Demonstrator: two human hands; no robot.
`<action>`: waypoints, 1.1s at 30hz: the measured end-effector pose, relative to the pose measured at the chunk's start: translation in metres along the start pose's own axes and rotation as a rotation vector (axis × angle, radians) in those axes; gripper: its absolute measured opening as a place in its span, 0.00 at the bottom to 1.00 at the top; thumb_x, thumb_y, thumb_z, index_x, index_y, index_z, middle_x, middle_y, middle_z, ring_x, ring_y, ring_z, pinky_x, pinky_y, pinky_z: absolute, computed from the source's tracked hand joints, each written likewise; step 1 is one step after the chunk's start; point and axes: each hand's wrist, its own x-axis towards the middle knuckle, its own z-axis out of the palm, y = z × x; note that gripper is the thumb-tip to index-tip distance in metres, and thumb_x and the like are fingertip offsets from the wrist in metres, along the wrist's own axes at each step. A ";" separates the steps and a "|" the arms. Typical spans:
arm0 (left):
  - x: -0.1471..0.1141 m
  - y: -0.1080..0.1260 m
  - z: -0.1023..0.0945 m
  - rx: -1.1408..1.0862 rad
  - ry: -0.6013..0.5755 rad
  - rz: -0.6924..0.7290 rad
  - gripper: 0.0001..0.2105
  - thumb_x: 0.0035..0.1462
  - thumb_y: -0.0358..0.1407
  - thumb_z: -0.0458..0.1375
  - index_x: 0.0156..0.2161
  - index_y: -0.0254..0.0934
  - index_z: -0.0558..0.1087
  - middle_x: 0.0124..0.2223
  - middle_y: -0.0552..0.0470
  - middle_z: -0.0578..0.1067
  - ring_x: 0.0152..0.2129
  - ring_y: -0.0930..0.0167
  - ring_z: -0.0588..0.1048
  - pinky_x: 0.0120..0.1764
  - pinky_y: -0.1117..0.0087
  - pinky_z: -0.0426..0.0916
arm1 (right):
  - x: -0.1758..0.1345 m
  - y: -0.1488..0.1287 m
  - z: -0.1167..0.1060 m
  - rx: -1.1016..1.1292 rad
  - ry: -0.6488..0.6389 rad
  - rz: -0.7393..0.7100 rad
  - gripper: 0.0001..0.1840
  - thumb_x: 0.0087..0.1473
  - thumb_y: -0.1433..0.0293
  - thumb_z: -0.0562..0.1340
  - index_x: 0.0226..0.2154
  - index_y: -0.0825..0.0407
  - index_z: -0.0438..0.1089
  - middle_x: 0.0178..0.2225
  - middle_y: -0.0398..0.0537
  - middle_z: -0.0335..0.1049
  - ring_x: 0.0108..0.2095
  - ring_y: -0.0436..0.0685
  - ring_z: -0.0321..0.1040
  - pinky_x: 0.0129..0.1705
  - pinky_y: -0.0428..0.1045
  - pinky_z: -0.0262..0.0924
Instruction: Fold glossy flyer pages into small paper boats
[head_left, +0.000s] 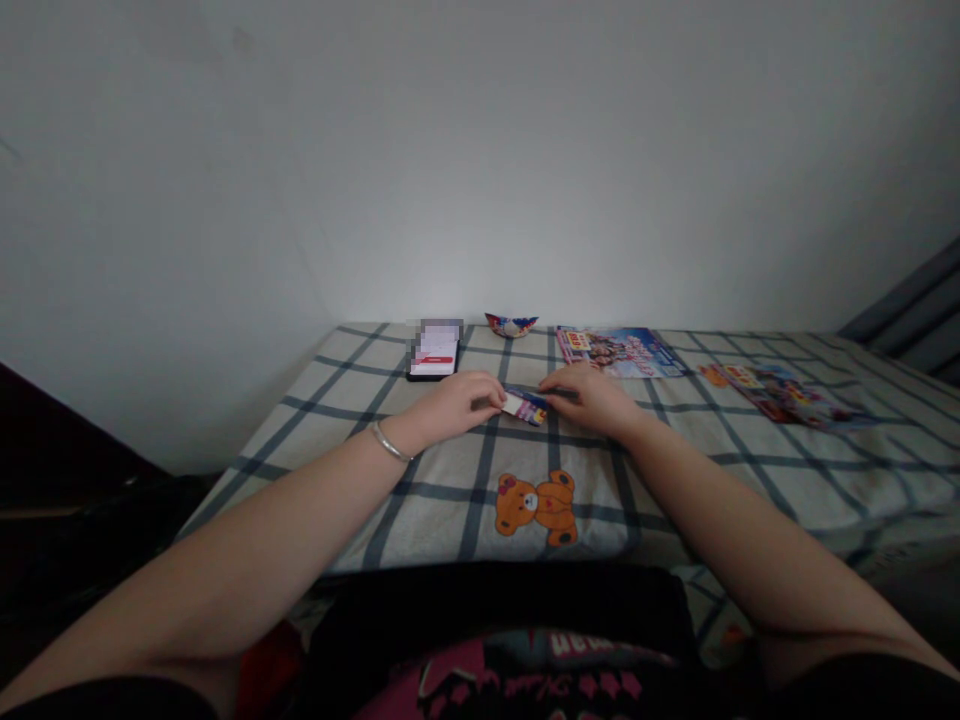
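A small strip of folded, colourful printed paper [525, 406] lies low over the checked cloth, between my two hands. My left hand [463, 402] pinches its left end with thumb and fingertips. At the other end, the thumb and fingers of my right hand [590, 397] close on the paper's right edge. The exact folds are too small to make out. Just beyond my left hand is a phone [435, 350] with its screen lit. Behind the strip stands a boat-shaped folded paper [511, 325] with a similar colourful print.
Two printed flyers lie to the right: one flyer [621, 352] near the wall, another flyer [799, 395] farther right. A checked cloth [442, 510] with a printed teddy bear [536, 507] covers the surface. A pale wall [480, 160] rises directly behind it.
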 end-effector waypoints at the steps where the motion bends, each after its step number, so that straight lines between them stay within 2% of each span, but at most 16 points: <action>1: 0.000 -0.001 0.000 0.008 -0.018 0.006 0.03 0.60 0.29 0.58 0.34 0.37 0.72 0.40 0.51 0.75 0.39 0.71 0.74 0.44 0.67 0.69 | 0.000 0.000 0.001 0.000 -0.019 -0.005 0.11 0.58 0.70 0.60 0.42 0.51 0.76 0.42 0.51 0.78 0.44 0.59 0.73 0.51 0.56 0.63; 6: 0.000 -0.002 0.000 0.117 -0.099 0.029 0.04 0.60 0.28 0.56 0.37 0.37 0.74 0.41 0.50 0.76 0.40 0.70 0.74 0.45 0.66 0.69 | 0.000 0.000 0.003 0.002 -0.092 -0.017 0.13 0.57 0.70 0.61 0.45 0.51 0.75 0.44 0.51 0.77 0.46 0.60 0.72 0.51 0.56 0.64; 9: 0.000 -0.002 -0.001 0.240 -0.128 0.033 0.09 0.61 0.28 0.55 0.42 0.39 0.76 0.43 0.49 0.76 0.41 0.69 0.73 0.47 0.65 0.68 | 0.000 0.000 0.003 0.029 -0.105 -0.019 0.14 0.56 0.70 0.62 0.46 0.50 0.75 0.44 0.50 0.78 0.45 0.59 0.73 0.51 0.55 0.64; 13: 0.001 0.003 -0.002 0.402 -0.134 0.018 0.14 0.61 0.27 0.53 0.46 0.43 0.77 0.43 0.49 0.75 0.42 0.67 0.72 0.47 0.63 0.67 | 0.000 0.001 0.004 0.031 -0.099 -0.022 0.14 0.55 0.70 0.63 0.45 0.49 0.76 0.44 0.50 0.78 0.45 0.59 0.73 0.50 0.55 0.64; 16: 0.001 0.010 -0.001 0.480 -0.119 -0.008 0.13 0.61 0.28 0.53 0.46 0.40 0.77 0.43 0.47 0.75 0.42 0.65 0.71 0.47 0.61 0.66 | 0.000 0.001 0.005 0.021 -0.089 -0.032 0.14 0.55 0.71 0.63 0.45 0.50 0.76 0.43 0.50 0.78 0.45 0.59 0.73 0.50 0.55 0.64; 20: 0.000 0.018 0.000 0.492 -0.099 -0.041 0.11 0.62 0.38 0.56 0.45 0.38 0.77 0.43 0.46 0.75 0.42 0.64 0.71 0.50 0.58 0.64 | -0.001 -0.001 0.004 0.028 -0.078 -0.065 0.13 0.54 0.72 0.64 0.43 0.50 0.76 0.42 0.50 0.78 0.44 0.59 0.72 0.50 0.55 0.64; 25: -0.003 0.018 0.004 0.551 -0.079 -0.081 0.19 0.58 0.50 0.59 0.48 0.40 0.75 0.45 0.46 0.73 0.44 0.61 0.70 0.51 0.57 0.62 | -0.001 -0.001 0.003 0.055 -0.060 -0.074 0.12 0.54 0.72 0.63 0.42 0.49 0.77 0.40 0.49 0.78 0.41 0.57 0.73 0.47 0.54 0.65; 30: -0.005 0.011 0.006 0.539 -0.066 -0.094 0.19 0.58 0.50 0.60 0.50 0.43 0.75 0.46 0.47 0.72 0.44 0.62 0.70 0.47 0.60 0.65 | -0.001 -0.001 0.004 0.036 -0.044 -0.100 0.11 0.55 0.72 0.62 0.41 0.50 0.77 0.39 0.49 0.78 0.42 0.58 0.72 0.48 0.54 0.66; 33: -0.005 0.008 0.004 0.463 -0.111 -0.084 0.19 0.60 0.47 0.58 0.52 0.42 0.74 0.49 0.46 0.72 0.46 0.62 0.70 0.49 0.60 0.66 | -0.001 -0.001 0.005 0.017 -0.042 -0.108 0.15 0.54 0.75 0.61 0.44 0.52 0.75 0.44 0.51 0.77 0.46 0.59 0.72 0.52 0.56 0.64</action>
